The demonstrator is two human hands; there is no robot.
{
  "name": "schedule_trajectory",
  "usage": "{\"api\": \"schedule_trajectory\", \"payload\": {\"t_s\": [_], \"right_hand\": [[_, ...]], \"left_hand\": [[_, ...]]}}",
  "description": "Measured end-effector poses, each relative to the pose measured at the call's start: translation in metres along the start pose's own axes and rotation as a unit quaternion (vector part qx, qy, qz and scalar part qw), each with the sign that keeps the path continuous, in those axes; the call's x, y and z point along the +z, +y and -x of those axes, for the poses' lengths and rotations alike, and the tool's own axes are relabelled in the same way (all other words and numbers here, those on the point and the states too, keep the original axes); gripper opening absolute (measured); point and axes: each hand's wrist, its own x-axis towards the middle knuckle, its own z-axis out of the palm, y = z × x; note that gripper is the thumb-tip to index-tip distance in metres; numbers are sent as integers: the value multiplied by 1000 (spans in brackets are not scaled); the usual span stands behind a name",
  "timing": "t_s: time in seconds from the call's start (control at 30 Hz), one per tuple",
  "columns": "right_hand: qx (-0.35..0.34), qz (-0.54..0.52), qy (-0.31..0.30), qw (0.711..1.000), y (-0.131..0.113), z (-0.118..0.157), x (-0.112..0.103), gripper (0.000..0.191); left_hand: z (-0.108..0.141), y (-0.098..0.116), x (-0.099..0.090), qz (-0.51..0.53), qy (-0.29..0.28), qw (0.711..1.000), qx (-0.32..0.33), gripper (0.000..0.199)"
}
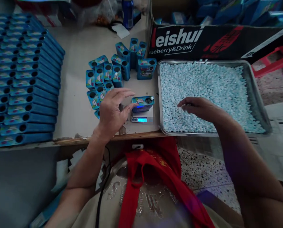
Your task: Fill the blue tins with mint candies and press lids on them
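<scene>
My left hand (113,109) is open, thumb and fingers spread, with nothing in its grip. Its thumb tip reaches the left side of a small blue box (142,104), and I cannot tell whether they touch. That box stands on a little digital scale (134,120) with a lit blue display; a white piece sits by the hole in its top. Over the metal tray (214,134) of pale blue candies (203,79), my right hand (199,107) is held with its fingers bent together. Whatever its fingertips hold, if anything, is hidden.
More blue boxes with round holes (100,74) stand left of and behind the scale. Stacked blue boxes (27,82) fill the table's left side. A black printed carton (179,41) holds blue packs behind the tray. A blue can (127,14) stands at the back; a red stool (274,60) is right.
</scene>
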Motion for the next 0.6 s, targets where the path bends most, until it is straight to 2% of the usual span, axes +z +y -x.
{"api": "schedule_trajectory", "payload": {"t_s": [0.1, 0.23, 0.37, 0.47, 0.53, 0.6], "right_hand": [[-23, -39, 32, 998, -5, -3, 6, 33], [-57, -95, 55, 992, -13, -13, 14, 24], [-58, -175, 69, 980, -9, -17, 21, 22], [-24, -233, 80, 969, -5, -16, 22, 25], [-15, -244, 73, 967, -8, -15, 19, 26], [-34, -224, 58, 972, -18, -14, 13, 27]], "left_hand": [[-14, 3, 13, 4, -21, 1000, 11, 24], [-32, 5, 37, 15, -95, 994, 53, 37], [-28, 1, 44, 19, -138, 987, 85, 46], [-16, -1, 30, 23, -108, 992, 55, 54], [-12, 0, 17, 17, -64, 997, 33, 56], [-11, 3, 6, 6, -11, 999, 31, 54]]}}
